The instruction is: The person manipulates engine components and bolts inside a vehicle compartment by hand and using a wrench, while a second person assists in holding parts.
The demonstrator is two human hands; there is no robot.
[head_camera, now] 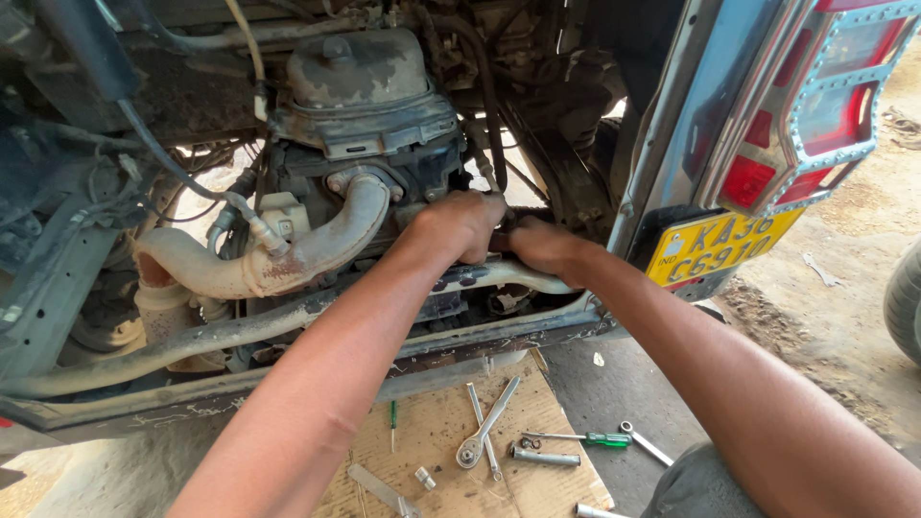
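Both of my hands reach into a dirty engine bay at the back of a small vehicle. My left hand is closed, knuckles up, just right of a curved rusty exhaust pipe and below the grimy engine housing. My right hand presses in next to it, fingers tucked behind a dark part. What either hand grips is hidden by the fingers. A metal cross bar runs under both wrists.
On a sheet of cardboard on the ground lie a ratchet wrench, a socket extension, a green-handled screwdriver and small sockets. A red tail light and yellow number plate are at right. Hoses and wires hang at left.
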